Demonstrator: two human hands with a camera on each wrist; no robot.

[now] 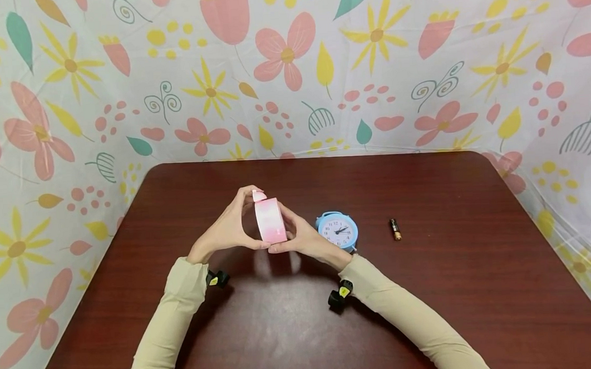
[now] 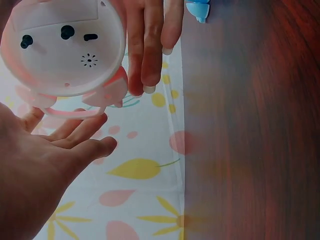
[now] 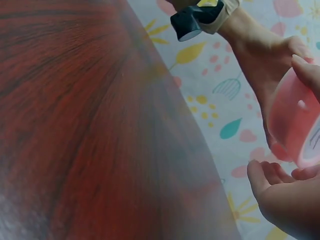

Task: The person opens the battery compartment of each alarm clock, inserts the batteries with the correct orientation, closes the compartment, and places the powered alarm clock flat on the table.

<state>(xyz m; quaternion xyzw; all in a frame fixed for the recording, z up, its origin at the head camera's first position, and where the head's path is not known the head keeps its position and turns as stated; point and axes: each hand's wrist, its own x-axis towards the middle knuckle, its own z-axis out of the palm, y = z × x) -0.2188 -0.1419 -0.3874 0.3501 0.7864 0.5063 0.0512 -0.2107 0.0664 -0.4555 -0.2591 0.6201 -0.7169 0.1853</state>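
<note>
A pink alarm clock (image 1: 271,222) is held up over the table, side-on to the head view. My left hand (image 1: 227,224) grips it from the left, thumb at its lower edge and fingers near a bell at the top. From the other side my right hand (image 1: 308,238) holds it, thumb along the bottom edge and fingers partly hidden behind. In the left wrist view the clock's white back (image 2: 50,67) shows two dark knobs, a small switch, speaker holes and a flat panel. Part of its dial edge appears in the right wrist view, beside the pink rim (image 3: 285,120).
A light blue alarm clock (image 1: 339,231) is on the brown table (image 1: 456,287), just beyond the right wrist. Farther right lies a small black and copper battery (image 1: 395,229). A floral cloth (image 1: 292,118) hangs behind the table and at both sides.
</note>
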